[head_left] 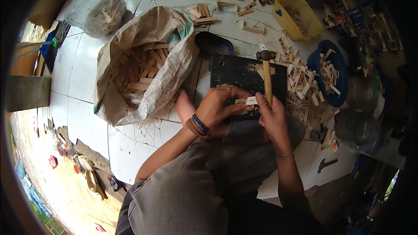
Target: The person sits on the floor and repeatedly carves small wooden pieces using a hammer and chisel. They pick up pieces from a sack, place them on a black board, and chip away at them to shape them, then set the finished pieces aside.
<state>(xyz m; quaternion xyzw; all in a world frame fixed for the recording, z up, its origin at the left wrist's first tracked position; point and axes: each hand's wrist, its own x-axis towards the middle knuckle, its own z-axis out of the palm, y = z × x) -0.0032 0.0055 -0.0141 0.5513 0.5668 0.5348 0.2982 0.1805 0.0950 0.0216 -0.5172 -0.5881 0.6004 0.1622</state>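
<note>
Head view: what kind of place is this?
Likely an informal floor-level woodcraft workshop: a woven sack full of wood offcuts, small cut wood pieces heaped on the white tiled floor, and a hammer in the right hand.

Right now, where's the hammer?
In the head view, right of centre: the right hand holds the hammer upright over the black board, head up, beside the scattered wood pieces.

White cracked floor tiles (130, 148), daylight

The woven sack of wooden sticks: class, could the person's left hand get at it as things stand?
Probably yes. The open woven sack of wooden sticks lies just beside the left hand with nothing between, but that hand first must let go of the small wooden pieces.
</note>
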